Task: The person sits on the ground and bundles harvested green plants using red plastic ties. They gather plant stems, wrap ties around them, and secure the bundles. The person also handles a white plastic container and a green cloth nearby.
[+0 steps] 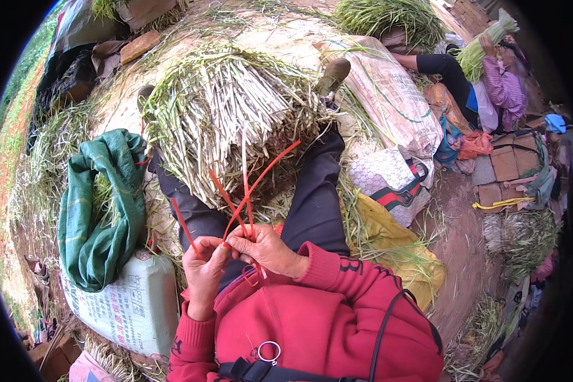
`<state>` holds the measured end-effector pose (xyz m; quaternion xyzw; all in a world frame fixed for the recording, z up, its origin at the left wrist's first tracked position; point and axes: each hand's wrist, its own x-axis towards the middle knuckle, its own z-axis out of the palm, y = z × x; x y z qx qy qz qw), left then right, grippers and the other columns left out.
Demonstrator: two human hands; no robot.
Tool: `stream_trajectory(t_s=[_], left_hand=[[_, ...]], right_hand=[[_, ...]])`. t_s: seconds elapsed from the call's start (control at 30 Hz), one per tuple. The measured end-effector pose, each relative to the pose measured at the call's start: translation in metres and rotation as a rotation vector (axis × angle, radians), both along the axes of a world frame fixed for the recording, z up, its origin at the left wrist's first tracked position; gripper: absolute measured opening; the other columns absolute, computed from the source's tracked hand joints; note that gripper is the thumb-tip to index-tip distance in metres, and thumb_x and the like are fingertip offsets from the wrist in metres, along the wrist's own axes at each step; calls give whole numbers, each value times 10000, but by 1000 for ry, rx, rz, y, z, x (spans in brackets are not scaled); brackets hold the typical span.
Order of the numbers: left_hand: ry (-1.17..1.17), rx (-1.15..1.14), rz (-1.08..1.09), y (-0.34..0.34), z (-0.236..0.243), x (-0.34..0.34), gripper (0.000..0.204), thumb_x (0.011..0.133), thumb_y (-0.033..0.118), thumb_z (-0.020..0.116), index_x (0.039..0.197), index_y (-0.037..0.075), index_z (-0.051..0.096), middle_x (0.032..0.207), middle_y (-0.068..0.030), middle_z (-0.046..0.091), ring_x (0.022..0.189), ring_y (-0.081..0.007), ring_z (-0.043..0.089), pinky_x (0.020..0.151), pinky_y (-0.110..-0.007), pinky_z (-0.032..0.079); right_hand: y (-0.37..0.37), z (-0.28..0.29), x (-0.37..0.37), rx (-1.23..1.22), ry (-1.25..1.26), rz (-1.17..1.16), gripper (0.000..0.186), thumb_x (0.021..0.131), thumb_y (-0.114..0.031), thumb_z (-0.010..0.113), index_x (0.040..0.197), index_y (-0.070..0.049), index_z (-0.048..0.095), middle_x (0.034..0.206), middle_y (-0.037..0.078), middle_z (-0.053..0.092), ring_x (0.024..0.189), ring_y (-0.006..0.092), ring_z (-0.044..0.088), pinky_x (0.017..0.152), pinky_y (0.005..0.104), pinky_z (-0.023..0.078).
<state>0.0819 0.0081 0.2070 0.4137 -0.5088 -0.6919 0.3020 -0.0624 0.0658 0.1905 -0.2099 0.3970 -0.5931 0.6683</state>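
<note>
Several red plastic strips (265,175) cross one another in front of my chest, their long ends fanning upward. My left hand (205,270) is closed, pinching them at the crossing with thumb and fingers. Beside it, touching, my right hand (264,250) is also closed on the strips, and a small red loop hangs below its fingers. What the fingertips do at the crossing is partly hidden. Beyond my hands, between my outstretched legs, lies a big heap of long stalks (235,102) with white stems and green leaves, stem ends toward me.
At left, a twisted green woven cloth (102,216) rests against a stuffed white sack (124,305). To the right are a pale woven sack (388,95), a patterned bag (379,172) and a yellow sack (398,251). Another person (506,92) at far right holds a green bundle (484,51).
</note>
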Motion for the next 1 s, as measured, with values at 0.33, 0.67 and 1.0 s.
stream_trajectory(t_s=[0.33,0.67,1.0], left_hand=[[228,95,-237,-22,96,-50,102,814,43,653,775,6,566,685,-55,617,537,-73,548,472,-181,434],[642,-223,-929,-16,187,-43,122,737,-87,693,846,-108,642,770,-190,646,629,-242,626,569,-295,506],[991,-618,-1006,6,195,-31,203,870,126,585,936,-61,632,831,-147,611,672,-262,622,537,-320,505]], right_hand=[[15,83,-39,-350,190,-169,136,896,-33,556,1008,44,555,879,87,628,805,154,631,722,248,513],[40,185,-53,-1069,284,40,94,852,-58,610,890,28,607,724,119,554,533,201,520,482,285,409],[44,200,-18,-1437,123,32,145,853,-20,582,900,107,633,791,200,598,592,280,595,519,336,468]])
